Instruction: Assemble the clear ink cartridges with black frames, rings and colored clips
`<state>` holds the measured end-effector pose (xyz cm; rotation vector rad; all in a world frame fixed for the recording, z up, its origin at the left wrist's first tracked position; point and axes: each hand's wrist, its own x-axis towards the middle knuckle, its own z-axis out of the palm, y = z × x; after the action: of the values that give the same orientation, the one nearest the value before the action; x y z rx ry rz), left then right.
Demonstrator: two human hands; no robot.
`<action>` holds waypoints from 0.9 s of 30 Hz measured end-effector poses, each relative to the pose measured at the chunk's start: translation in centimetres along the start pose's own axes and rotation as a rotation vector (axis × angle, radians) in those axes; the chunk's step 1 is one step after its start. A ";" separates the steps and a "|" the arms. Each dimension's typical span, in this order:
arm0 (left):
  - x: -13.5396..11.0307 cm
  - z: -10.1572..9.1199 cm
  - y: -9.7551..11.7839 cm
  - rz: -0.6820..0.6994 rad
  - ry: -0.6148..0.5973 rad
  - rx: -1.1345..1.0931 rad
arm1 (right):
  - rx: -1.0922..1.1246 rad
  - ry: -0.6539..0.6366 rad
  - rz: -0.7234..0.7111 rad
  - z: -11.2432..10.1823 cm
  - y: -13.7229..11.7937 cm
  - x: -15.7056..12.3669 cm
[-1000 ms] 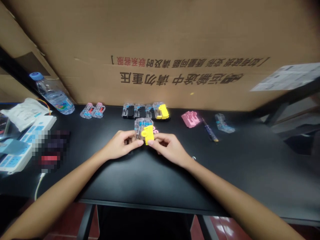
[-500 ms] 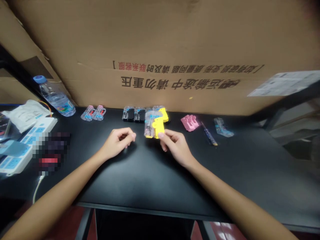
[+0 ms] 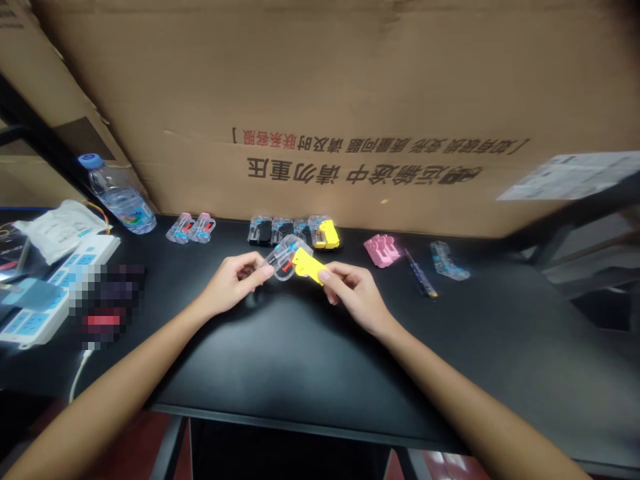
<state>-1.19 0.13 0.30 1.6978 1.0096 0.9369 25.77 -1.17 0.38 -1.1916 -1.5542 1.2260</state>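
Observation:
My left hand pinches the left end of a small clear plastic toy gun, which has blue parts inside and a red trigger. In the closed fingers of my right hand is the lower end of a flat yellow grip piece. The yellow piece meets the clear body in mid-air above the black table; I cannot tell whether the two are fastened together. Just behind them lies a row of similar clear toy guns, one with a yellow grip and others with black grips.
Two clear pieces with pink ends lie at the back left. Pink parts, a screwdriver and a clear piece are on the right. A water bottle and a power strip stand left. A cardboard sheet rises behind.
The toy gun has turned from upright to slanting and come slightly nearer. My left hand, earlier apart from it, now grips its clear end. My right hand still holds the yellow piece.

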 end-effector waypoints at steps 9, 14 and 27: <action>-0.2 1.9 0.5 0.001 -0.199 0.111 | -0.066 -0.258 -0.004 2.2 0.6 -0.5; -0.2 1.6 0.6 -0.031 -0.207 0.084 | -0.073 -0.252 -0.005 1.6 0.5 -0.5; -0.3 1.4 -0.2 -0.028 -0.172 0.053 | 0.015 -0.096 -0.033 0.8 0.0 -0.2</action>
<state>-0.07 -0.59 -0.38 1.7712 0.9474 0.7380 25.10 -1.56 0.20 -1.1078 -1.6254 1.2876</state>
